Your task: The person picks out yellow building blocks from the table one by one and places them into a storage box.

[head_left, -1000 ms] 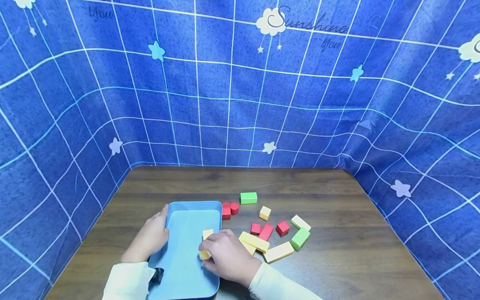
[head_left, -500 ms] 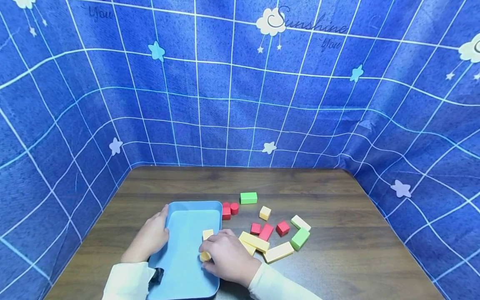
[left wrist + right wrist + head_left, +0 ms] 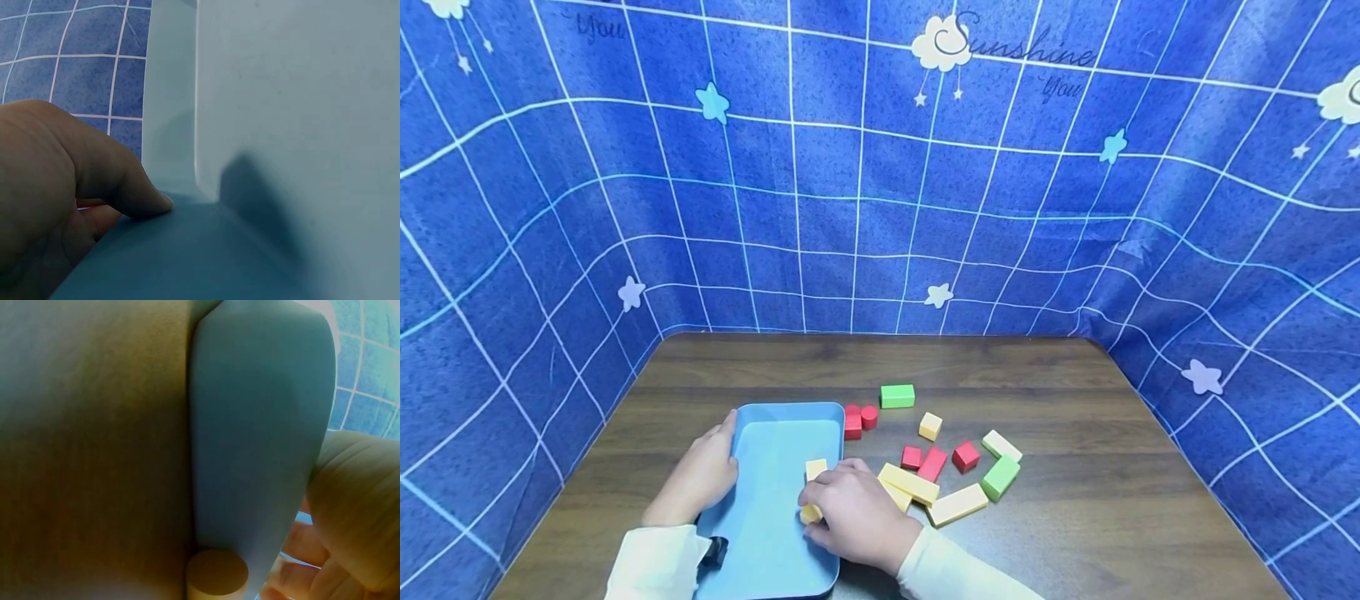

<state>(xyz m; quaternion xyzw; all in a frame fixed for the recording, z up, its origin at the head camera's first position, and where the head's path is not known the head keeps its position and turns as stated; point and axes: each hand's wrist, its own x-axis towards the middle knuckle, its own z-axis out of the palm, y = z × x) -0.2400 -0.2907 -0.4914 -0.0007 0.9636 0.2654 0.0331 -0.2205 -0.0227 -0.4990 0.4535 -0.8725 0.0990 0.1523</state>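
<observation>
We see a blue checked cloth [image 3: 880, 167] behind and around a wooden table [image 3: 1075, 517]; on it we read "Sunshine" and "You" beside a cloud. On the table lies a light blue tray [image 3: 775, 450]. It holds two yellow blocks [image 3: 815, 468] at its right edge, partly under our right hand [image 3: 857, 517]. That hand's fingers curl over the nearer block; we cannot tell whether they pinch it. Our left hand [image 3: 696, 479] grips the tray's left rim, thumb on the edge. To the right of the tray we count five red blocks [image 3: 965, 456], two green blocks [image 3: 897, 395] and five yellow loose blocks [image 3: 957, 504].
</observation>
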